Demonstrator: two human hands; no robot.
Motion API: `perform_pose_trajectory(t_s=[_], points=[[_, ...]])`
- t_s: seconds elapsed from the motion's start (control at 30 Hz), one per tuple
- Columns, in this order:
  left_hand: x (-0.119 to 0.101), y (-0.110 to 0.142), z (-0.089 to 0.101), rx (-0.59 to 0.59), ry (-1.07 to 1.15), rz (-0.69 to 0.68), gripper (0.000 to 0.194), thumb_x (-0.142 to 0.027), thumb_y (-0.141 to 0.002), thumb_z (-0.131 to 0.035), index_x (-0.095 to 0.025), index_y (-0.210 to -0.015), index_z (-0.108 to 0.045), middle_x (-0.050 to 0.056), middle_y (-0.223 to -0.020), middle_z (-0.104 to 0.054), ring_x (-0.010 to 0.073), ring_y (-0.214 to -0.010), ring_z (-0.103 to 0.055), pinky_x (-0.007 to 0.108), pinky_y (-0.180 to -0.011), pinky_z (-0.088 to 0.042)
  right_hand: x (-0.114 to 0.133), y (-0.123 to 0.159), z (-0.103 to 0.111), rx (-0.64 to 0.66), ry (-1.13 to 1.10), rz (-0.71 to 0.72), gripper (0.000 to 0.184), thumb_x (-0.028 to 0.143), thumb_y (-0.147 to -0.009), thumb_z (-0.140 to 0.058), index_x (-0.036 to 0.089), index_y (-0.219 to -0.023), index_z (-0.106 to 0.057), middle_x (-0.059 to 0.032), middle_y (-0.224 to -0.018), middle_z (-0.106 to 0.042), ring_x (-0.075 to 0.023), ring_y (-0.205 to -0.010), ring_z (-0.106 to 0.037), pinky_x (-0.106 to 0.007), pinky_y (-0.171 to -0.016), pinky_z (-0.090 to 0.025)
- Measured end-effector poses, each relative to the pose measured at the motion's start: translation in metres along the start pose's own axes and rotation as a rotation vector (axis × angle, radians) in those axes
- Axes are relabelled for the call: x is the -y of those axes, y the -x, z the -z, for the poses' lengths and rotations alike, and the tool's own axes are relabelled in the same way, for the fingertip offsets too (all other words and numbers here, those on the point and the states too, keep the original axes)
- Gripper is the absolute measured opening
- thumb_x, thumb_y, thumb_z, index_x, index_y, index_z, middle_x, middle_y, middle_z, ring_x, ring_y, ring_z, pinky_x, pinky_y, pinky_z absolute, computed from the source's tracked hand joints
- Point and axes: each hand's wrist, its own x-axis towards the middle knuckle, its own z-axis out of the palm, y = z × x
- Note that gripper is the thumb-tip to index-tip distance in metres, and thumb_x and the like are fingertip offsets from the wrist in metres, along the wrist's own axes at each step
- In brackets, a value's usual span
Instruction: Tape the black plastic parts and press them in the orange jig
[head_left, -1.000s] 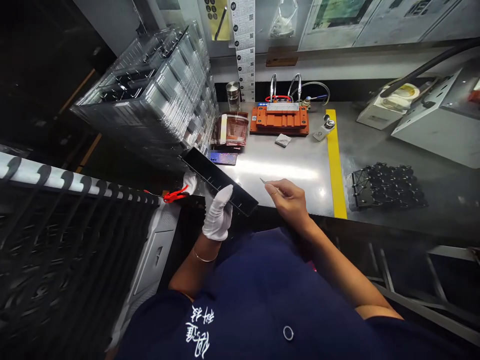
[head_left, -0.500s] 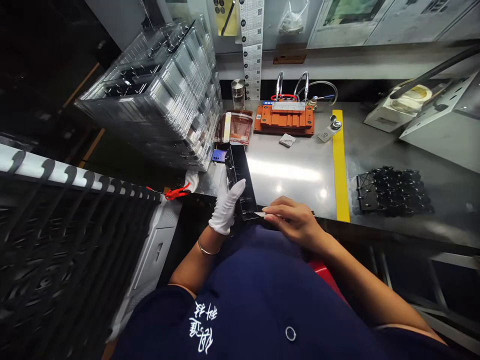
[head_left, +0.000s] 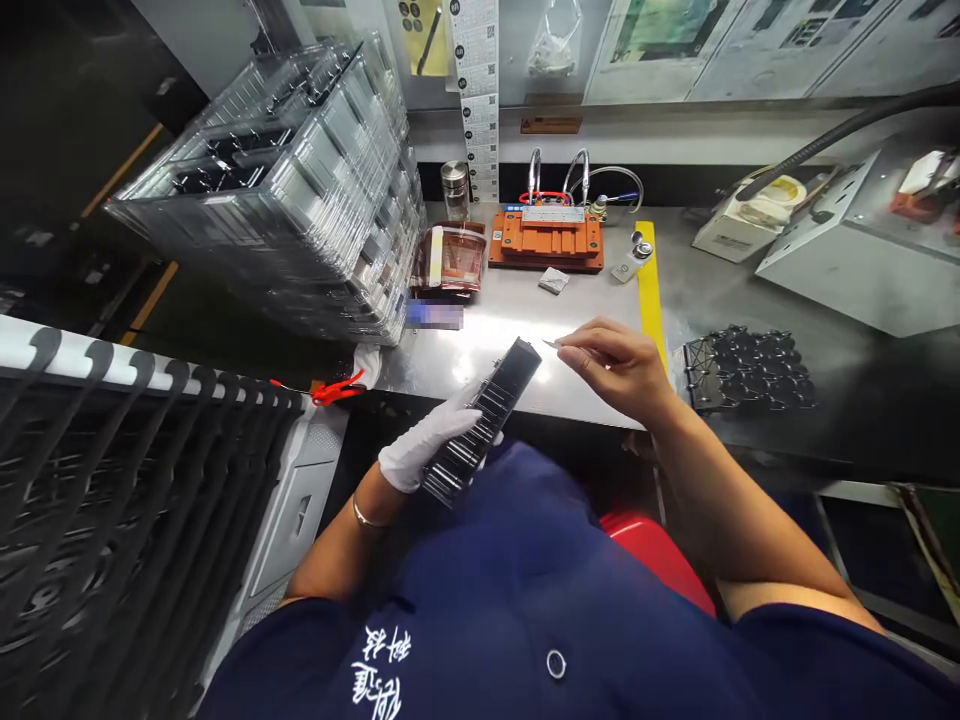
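Note:
My left hand (head_left: 435, 440), in a white glove, grips a long black plastic part (head_left: 517, 372) with a row of ribs or slots along it. The part is tilted, its far end pointing up and to the right over the table's front edge. Bare and pinched, my right hand (head_left: 619, 370) holds a small thin blade (head_left: 551, 344). Only the blade's pointed tip shows beyond the fingers; the rest is hidden. That tip is just right of the part's far end, apart from it.
Left stands a tall stack of wrapped clear trays (head_left: 330, 190). An orange fixture (head_left: 546, 238) sits at the back of the metal table (head_left: 592, 395), near a brown box (head_left: 454, 258). Several black parts (head_left: 750, 368) lie right of the yellow tape (head_left: 649, 270). Red-handled pliers (head_left: 337, 388) are at left.
My left hand has turned the black part so its ribbed face shows and its far end leans right. My right hand has moved up and away from the part's near end, still holding the blade.

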Motion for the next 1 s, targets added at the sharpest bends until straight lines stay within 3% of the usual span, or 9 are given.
perform_pose_trajectory(t_s=[0.1,0.3,0.5,0.77,1.0], points=[[0.005,0.013,0.016,0.106,0.119,0.107,0.059,-0.053,-0.084,-0.053,-0.014,-0.128,-0.047,0.010,-0.090,-0.065,0.0122,-0.053,-0.058,0.021,-0.042,-0.045,0.011,0.007,0.010,0.197,-0.032,0.088,0.019,0.038,-0.085,-0.064,0.021,-0.084,-0.072,-0.0041,-0.073,-0.064,-0.0118,-0.058,-0.054,-0.025,-0.053,-0.043],[0.010,0.029,0.017,0.147,0.194,0.187,0.056,-0.054,-0.086,-0.048,-0.008,-0.118,-0.052,0.009,-0.080,-0.064,0.0117,-0.050,-0.056,0.021,-0.040,-0.045,0.015,0.008,0.020,0.449,-0.042,0.132,0.021,0.037,-0.088,-0.060,0.020,-0.084,-0.072,-0.0053,-0.076,-0.065,-0.0126,-0.065,-0.058,-0.024,-0.057,-0.044],[0.016,0.032,0.021,0.144,0.165,0.260,0.054,-0.051,-0.089,-0.046,-0.012,-0.126,-0.048,0.012,-0.089,-0.065,0.0122,-0.053,-0.058,0.020,-0.042,-0.044,0.013,0.004,0.023,0.634,-0.100,0.121,0.025,0.038,-0.089,-0.058,0.018,-0.088,-0.073,-0.0063,-0.078,-0.066,-0.0129,-0.068,-0.060,-0.025,-0.062,-0.045],[0.016,0.030,0.024,0.210,0.087,0.259,0.065,-0.049,-0.086,-0.051,-0.016,-0.140,-0.037,0.011,-0.092,-0.064,0.0118,-0.053,-0.056,0.020,-0.042,-0.041,0.008,0.000,0.020,0.714,-0.128,0.127,0.027,0.040,-0.089,-0.058,0.017,-0.091,-0.074,-0.0069,-0.079,-0.066,-0.0120,-0.067,-0.059,-0.024,-0.060,-0.044],[0.021,0.023,0.024,0.242,0.051,0.308,0.062,-0.049,-0.085,-0.055,-0.013,-0.134,-0.045,0.011,-0.084,-0.065,0.0122,-0.059,-0.056,0.019,-0.049,-0.039,-0.005,0.003,0.010,0.582,-0.116,0.157,0.023,0.040,-0.086,-0.062,0.021,-0.084,-0.074,-0.0051,-0.076,-0.067,-0.0135,-0.067,-0.062,-0.025,-0.061,-0.047]])
